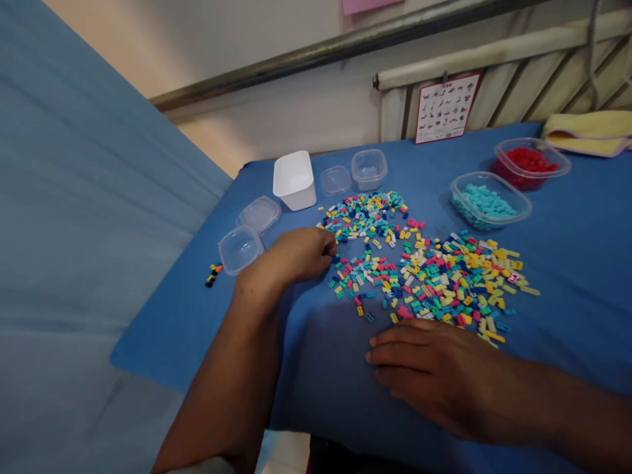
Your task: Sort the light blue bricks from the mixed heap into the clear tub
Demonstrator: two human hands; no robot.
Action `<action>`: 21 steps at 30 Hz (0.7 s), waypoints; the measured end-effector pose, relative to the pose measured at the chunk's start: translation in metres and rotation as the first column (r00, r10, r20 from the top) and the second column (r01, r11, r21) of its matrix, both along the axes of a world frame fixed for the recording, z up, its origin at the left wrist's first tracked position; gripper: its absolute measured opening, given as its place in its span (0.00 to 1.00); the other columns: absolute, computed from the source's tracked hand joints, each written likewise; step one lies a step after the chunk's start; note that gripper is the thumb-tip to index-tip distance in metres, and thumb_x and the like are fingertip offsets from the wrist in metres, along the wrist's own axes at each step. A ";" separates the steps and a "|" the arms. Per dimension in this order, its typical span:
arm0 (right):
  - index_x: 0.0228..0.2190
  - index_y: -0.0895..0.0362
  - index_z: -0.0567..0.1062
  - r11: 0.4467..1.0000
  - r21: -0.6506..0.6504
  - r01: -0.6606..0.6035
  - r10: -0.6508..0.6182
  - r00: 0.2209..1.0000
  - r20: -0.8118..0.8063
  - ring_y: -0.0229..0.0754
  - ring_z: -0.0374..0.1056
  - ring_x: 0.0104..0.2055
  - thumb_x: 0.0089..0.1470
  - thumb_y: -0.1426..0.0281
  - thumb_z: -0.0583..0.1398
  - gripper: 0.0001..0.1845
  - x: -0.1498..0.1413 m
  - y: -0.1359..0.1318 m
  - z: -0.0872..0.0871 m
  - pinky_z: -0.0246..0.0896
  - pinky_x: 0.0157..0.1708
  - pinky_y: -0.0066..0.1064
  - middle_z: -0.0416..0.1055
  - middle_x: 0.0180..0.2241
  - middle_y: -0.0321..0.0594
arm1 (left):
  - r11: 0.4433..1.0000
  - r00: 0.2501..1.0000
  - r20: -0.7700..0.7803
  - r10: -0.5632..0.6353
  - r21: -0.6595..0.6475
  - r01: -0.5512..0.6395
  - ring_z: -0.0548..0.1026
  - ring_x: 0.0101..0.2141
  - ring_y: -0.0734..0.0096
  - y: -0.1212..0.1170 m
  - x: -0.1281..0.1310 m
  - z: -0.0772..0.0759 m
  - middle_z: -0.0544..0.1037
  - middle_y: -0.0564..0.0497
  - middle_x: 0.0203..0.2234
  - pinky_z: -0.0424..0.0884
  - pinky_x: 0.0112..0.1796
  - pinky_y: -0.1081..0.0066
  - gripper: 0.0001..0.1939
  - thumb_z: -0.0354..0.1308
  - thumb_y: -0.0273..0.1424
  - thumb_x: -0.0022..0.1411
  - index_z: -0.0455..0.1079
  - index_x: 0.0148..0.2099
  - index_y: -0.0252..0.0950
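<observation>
Small toy building bricks in many colours (439,270) lie scattered in a wide pile on the blue cloth. My left hand (312,251) is at the pile's left edge, its fingers curled down by the bricks; whatever they may pinch is hidden. Flat on the cloth at the pile's near edge rests my right hand (439,368), fingers stretched out and close to a few bricks, with nothing held. Beyond the pile on the right, one clear tub holds turquoise bricks (486,201) and another holds red bricks (530,161).
Behind the pile stand a white bin (312,196) and a clear tub (369,168), with a lid (336,180) between them. Another clear tub (240,250) and lid (259,214) sit left. A picture card (447,108) leans against the radiator; a yellow cloth (587,131) lies far right.
</observation>
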State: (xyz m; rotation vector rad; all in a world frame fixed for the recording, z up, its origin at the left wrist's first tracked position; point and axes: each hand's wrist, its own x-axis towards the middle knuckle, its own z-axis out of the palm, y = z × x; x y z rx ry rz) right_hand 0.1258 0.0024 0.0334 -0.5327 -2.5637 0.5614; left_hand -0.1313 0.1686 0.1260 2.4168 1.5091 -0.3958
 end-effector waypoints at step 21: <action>0.59 0.56 0.79 1.000 -0.009 -0.010 0.010 1.000 0.008 0.49 0.72 0.65 0.73 0.71 0.60 0.16 0.000 0.000 0.002 0.67 0.67 0.47 0.79 0.61 0.43 | 0.963 0.961 0.087 -0.263 0.084 0.256 0.80 0.45 0.56 -0.009 0.018 -0.015 0.84 0.47 0.45 0.67 0.39 0.63 0.12 0.57 0.34 0.74 0.81 0.49 0.39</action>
